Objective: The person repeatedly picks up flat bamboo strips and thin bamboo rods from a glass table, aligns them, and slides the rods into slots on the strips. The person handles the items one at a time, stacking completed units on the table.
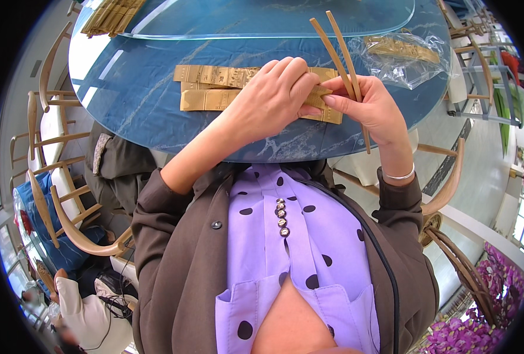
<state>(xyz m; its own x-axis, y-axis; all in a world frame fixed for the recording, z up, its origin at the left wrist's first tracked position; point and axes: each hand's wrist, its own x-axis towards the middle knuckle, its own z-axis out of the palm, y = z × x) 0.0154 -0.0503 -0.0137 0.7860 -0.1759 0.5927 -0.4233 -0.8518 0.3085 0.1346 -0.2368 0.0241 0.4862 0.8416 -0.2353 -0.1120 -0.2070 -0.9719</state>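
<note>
Chopsticks (340, 54) pinched in my right hand (373, 109) enter the gold sleeve (324, 94) my left hand (277, 97) grips, barely in; more flat sleeves (209, 85) lie unfilled on the table (138, 112).

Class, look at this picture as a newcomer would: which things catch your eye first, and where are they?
First, the pair of wooden chopsticks pinched in the right hand, angled up over the round blue marble-patterned table. Beside it, the left hand presses on gold paper chopstick sleeves spread at the table's near edge. A clear plastic bag with more sleeves lies to the right.
</note>
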